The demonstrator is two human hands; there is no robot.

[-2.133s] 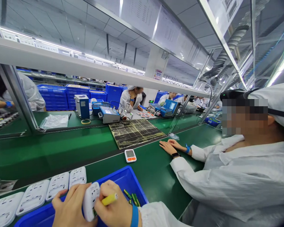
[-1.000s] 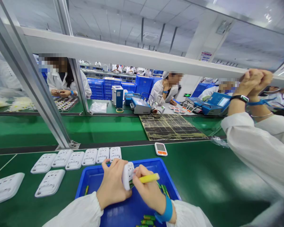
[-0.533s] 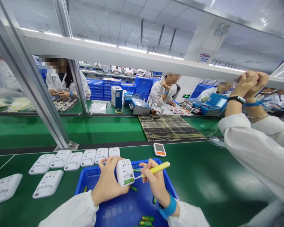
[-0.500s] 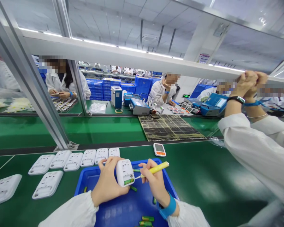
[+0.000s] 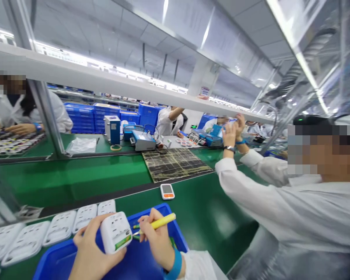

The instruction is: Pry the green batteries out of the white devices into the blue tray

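My left hand (image 5: 95, 249) is closed around a white plastic device (image 5: 116, 229), its back turned towards me. A green battery (image 5: 123, 242) lies in the slot at its lower edge. My right hand (image 5: 157, 239) grips a yellow-handled screwdriver (image 5: 163, 221), whose thin tip is at the device's lower right corner, beside the battery slot. Whether the tip touches it I cannot tell. Both hands are above a blue tray (image 5: 56, 252), where green batteries (image 5: 136, 226) show partly behind my right hand.
White device housings (image 5: 60, 227) lie in a row at the left. A finished-looking device (image 5: 167, 191) with screen and orange buttons lies beyond the tray. A dark mat (image 5: 176, 163) lies behind. At right, a co-worker's arms (image 5: 245, 167) reach up to a white rail.
The view has swung to the right, bringing the co-worker's head and body into sight. My hands still hold the device and screwdriver together in much the same pose.
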